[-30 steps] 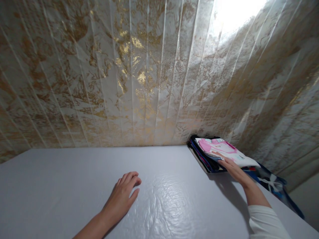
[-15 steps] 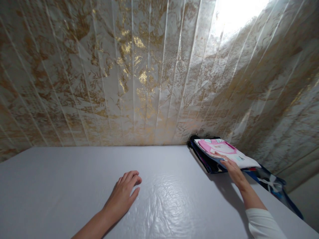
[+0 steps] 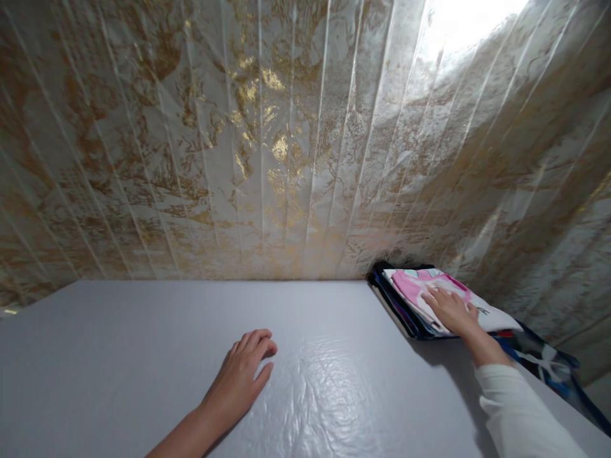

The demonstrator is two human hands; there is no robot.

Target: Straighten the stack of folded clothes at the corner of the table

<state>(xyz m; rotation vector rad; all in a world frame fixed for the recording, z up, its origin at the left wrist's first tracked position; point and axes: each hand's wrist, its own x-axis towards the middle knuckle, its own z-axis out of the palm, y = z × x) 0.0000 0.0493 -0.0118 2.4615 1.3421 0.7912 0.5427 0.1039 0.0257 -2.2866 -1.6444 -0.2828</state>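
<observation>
My right hand lies palm down with fingers spread on a folded pink and white garment. That garment tops a stack of dark folded clothes at the back right of the table. My left hand rests on the white table covering, left of the stack and apart from it. Its fingers are slightly curled and the thumb stands off from them, with nothing between. A white sleeve covers my right forearm.
Behind the table rises a wall with a shiny silver and gold covering. Blue fabric with a pale bow hangs at the table's right edge. The table covering is glossy and wrinkled near the middle.
My right hand has moved from the garment's near edge onto its top, and the garment now lies flatter on the stack. My left hand keeps its pose; the view has shifted slightly.
</observation>
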